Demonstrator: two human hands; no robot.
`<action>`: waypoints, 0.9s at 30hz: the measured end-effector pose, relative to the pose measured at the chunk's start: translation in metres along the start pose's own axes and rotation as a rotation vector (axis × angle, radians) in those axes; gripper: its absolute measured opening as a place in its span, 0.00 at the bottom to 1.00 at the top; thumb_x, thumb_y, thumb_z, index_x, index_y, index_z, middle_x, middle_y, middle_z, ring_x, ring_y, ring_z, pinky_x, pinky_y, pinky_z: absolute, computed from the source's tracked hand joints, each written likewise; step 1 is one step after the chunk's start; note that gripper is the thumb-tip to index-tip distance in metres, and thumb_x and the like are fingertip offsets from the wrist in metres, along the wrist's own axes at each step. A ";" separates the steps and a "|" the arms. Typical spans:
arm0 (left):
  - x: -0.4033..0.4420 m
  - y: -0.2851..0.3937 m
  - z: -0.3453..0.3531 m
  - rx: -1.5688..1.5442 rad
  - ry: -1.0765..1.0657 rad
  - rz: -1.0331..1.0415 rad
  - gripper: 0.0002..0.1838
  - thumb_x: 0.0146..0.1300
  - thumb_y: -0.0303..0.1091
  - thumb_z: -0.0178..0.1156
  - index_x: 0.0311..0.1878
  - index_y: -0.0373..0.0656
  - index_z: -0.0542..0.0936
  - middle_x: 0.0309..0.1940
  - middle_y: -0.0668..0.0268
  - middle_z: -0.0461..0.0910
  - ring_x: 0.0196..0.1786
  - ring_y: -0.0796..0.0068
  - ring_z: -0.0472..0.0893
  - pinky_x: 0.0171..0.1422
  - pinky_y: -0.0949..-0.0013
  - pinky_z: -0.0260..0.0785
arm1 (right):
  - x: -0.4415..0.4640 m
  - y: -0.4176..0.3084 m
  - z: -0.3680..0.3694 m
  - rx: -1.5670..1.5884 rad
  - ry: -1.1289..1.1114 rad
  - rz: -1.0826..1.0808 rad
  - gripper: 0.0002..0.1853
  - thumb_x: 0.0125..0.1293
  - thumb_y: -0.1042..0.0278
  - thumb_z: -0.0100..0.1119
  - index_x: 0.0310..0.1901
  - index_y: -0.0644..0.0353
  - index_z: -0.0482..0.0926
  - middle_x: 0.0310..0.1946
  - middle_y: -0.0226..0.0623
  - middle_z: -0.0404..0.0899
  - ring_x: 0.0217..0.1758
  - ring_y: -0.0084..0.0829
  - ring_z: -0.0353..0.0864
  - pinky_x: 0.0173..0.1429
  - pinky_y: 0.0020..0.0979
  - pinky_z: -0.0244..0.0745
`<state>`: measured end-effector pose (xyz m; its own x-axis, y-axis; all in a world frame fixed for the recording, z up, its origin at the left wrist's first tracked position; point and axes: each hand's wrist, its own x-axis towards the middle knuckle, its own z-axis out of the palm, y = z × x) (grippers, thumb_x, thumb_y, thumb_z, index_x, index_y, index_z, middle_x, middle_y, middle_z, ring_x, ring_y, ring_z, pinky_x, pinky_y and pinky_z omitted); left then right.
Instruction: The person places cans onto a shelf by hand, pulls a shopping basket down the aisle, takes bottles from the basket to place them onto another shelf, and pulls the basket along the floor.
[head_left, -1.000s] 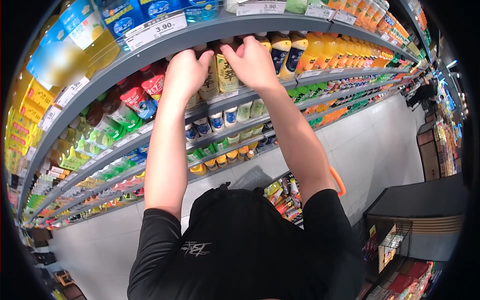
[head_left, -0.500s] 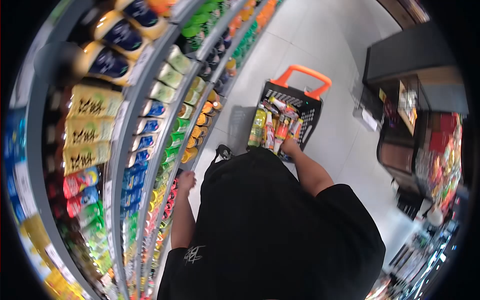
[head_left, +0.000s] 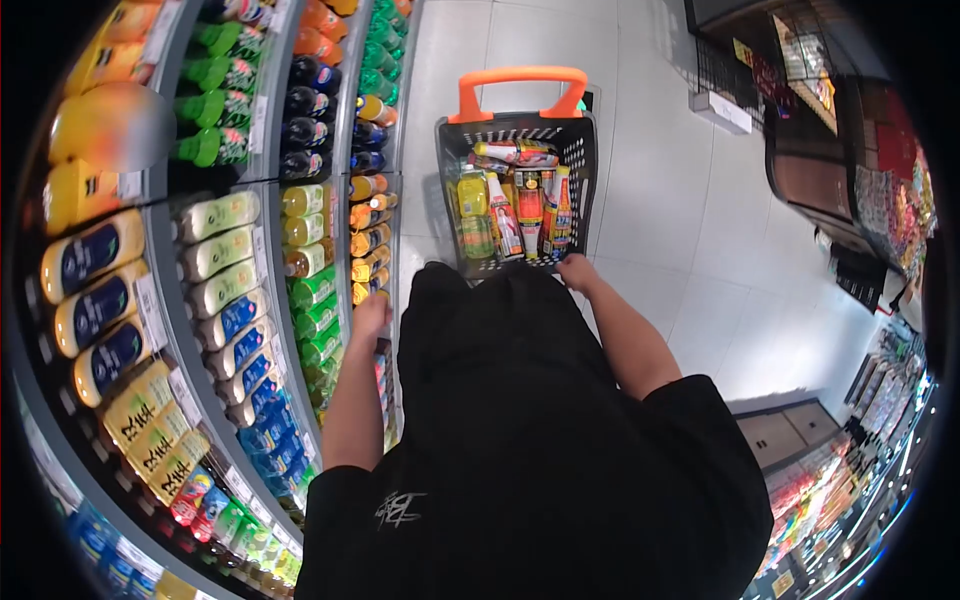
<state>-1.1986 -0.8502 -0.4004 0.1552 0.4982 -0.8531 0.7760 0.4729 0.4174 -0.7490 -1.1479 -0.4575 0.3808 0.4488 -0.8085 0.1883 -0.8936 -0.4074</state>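
Note:
A black shopping basket (head_left: 585, 190) with an orange handle (head_left: 522, 75) is on the floor ahead of my body. Inside lie a large bottle of yellow liquid (head_left: 474, 205) and several brightly printed packages, one a white-and-red bottle-shaped one (head_left: 505, 215). My right hand (head_left: 575, 272) is closed at the basket's near right corner, its fingers against the rim and partly hidden. Low at my side, my left hand (head_left: 372, 315) is loosely curled with nothing visible in it. It is close to the shelf of orange-capped bottles (head_left: 370, 250), and whether it touches them is unclear.
Along my left runs a drink shelf (head_left: 160, 260) with rows of bottles, including green ones (head_left: 215, 110) and milky ones (head_left: 222, 250). A tiled aisle floor (head_left: 650, 200) extends ahead. To the right are a dark display stand (head_left: 800, 170) and colourful packaged goods (head_left: 900, 200).
The view has turned, so the shelf and basket now look straighter. The basket appears higher in view and slightly left. My right hand remains at its near edge; my left hand appears higher.

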 end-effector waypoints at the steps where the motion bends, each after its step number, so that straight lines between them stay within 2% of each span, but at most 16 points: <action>1: 0.010 0.041 0.001 0.030 -0.035 0.064 0.15 0.77 0.42 0.53 0.38 0.42 0.82 0.26 0.65 0.81 0.27 0.75 0.80 0.32 0.68 0.72 | 0.010 -0.004 -0.001 0.011 0.002 -0.019 0.15 0.67 0.60 0.60 0.30 0.65 0.82 0.23 0.43 0.84 0.25 0.35 0.86 0.33 0.40 0.80; 6: 0.004 0.240 0.062 -0.111 -0.033 0.182 0.12 0.76 0.36 0.61 0.50 0.37 0.82 0.32 0.69 0.82 0.32 0.78 0.81 0.36 0.73 0.72 | 0.036 -0.043 -0.030 0.024 0.097 -0.026 0.17 0.67 0.56 0.61 0.33 0.65 0.86 0.26 0.46 0.86 0.29 0.38 0.88 0.40 0.42 0.80; 8: 0.038 0.273 0.079 0.046 -0.156 0.422 0.13 0.76 0.37 0.60 0.53 0.36 0.82 0.30 0.67 0.83 0.33 0.76 0.82 0.41 0.70 0.75 | 0.039 -0.057 -0.043 0.142 0.125 0.028 0.17 0.67 0.56 0.61 0.34 0.65 0.87 0.27 0.46 0.86 0.30 0.39 0.88 0.41 0.42 0.81; 9: 0.041 0.298 0.088 0.113 -0.152 0.483 0.14 0.75 0.36 0.61 0.54 0.36 0.82 0.32 0.64 0.84 0.35 0.72 0.83 0.43 0.67 0.76 | 0.037 -0.065 -0.052 0.199 0.088 0.057 0.18 0.64 0.56 0.61 0.38 0.64 0.88 0.38 0.56 0.89 0.47 0.54 0.90 0.55 0.49 0.82; 10: 0.037 0.331 0.096 0.180 -0.151 0.544 0.14 0.74 0.36 0.61 0.55 0.36 0.81 0.34 0.61 0.84 0.37 0.67 0.84 0.46 0.63 0.77 | 0.036 -0.069 -0.054 0.235 0.128 0.073 0.17 0.64 0.56 0.61 0.38 0.65 0.87 0.38 0.55 0.89 0.47 0.54 0.90 0.55 0.49 0.82; 12: 0.036 0.381 0.109 0.454 0.025 0.868 0.16 0.70 0.36 0.63 0.55 0.38 0.81 0.41 0.57 0.84 0.45 0.56 0.84 0.56 0.55 0.76 | 0.034 -0.070 -0.050 0.312 0.210 0.117 0.17 0.65 0.56 0.61 0.38 0.65 0.87 0.38 0.55 0.89 0.47 0.54 0.90 0.54 0.49 0.82; 14: 0.038 0.431 0.125 0.651 0.383 1.258 0.18 0.67 0.38 0.66 0.55 0.39 0.82 0.47 0.57 0.83 0.53 0.51 0.82 0.64 0.51 0.72 | 0.029 -0.057 -0.032 0.350 0.231 0.193 0.18 0.65 0.55 0.62 0.40 0.66 0.86 0.41 0.55 0.89 0.49 0.54 0.89 0.55 0.49 0.81; 17: 0.054 0.493 0.149 0.692 0.605 1.457 0.19 0.66 0.42 0.67 0.55 0.41 0.82 0.48 0.58 0.83 0.56 0.51 0.81 0.69 0.49 0.68 | 0.000 -0.048 0.003 0.422 0.258 0.375 0.19 0.66 0.54 0.62 0.42 0.66 0.86 0.44 0.57 0.88 0.52 0.55 0.88 0.56 0.50 0.81; 20: 0.070 0.530 0.163 0.841 0.092 1.417 0.23 0.65 0.49 0.69 0.56 0.44 0.82 0.51 0.56 0.85 0.56 0.50 0.83 0.65 0.48 0.72 | -0.038 -0.039 0.057 0.492 0.295 0.482 0.20 0.65 0.54 0.62 0.42 0.66 0.87 0.40 0.57 0.89 0.48 0.54 0.89 0.56 0.49 0.82; 21: 0.071 0.544 0.164 1.033 -0.169 1.234 0.24 0.67 0.55 0.68 0.53 0.44 0.83 0.46 0.52 0.87 0.51 0.49 0.86 0.57 0.49 0.76 | -0.052 -0.047 0.067 0.543 0.264 0.538 0.19 0.64 0.54 0.63 0.42 0.66 0.87 0.38 0.57 0.89 0.47 0.53 0.89 0.55 0.49 0.82; 22: 0.076 0.552 0.164 1.063 -0.226 1.151 0.24 0.68 0.56 0.67 0.53 0.44 0.83 0.43 0.51 0.87 0.50 0.48 0.86 0.55 0.49 0.77 | -0.064 -0.053 0.072 0.580 0.168 0.582 0.19 0.64 0.55 0.63 0.42 0.66 0.87 0.40 0.55 0.89 0.48 0.51 0.90 0.56 0.48 0.82; 24: 0.082 0.567 0.164 1.123 -0.317 0.989 0.26 0.70 0.59 0.65 0.51 0.43 0.84 0.39 0.49 0.87 0.46 0.47 0.88 0.51 0.50 0.78 | -0.084 -0.072 0.083 0.359 0.279 0.455 0.14 0.68 0.61 0.61 0.42 0.66 0.84 0.28 0.40 0.86 0.29 0.33 0.86 0.38 0.39 0.81; 27: 0.094 0.563 0.162 1.067 -0.343 0.975 0.28 0.71 0.60 0.64 0.47 0.40 0.85 0.38 0.49 0.88 0.46 0.46 0.88 0.53 0.49 0.78 | -0.091 -0.086 0.074 0.456 0.271 0.470 0.13 0.68 0.61 0.62 0.40 0.65 0.83 0.28 0.39 0.85 0.31 0.31 0.87 0.39 0.38 0.81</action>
<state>-0.6478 -0.6548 -0.2967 0.8807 0.0343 -0.4725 0.3314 -0.7574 0.5626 -0.8669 -1.1116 -0.3798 0.5517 -0.0537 -0.8323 -0.4264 -0.8758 -0.2261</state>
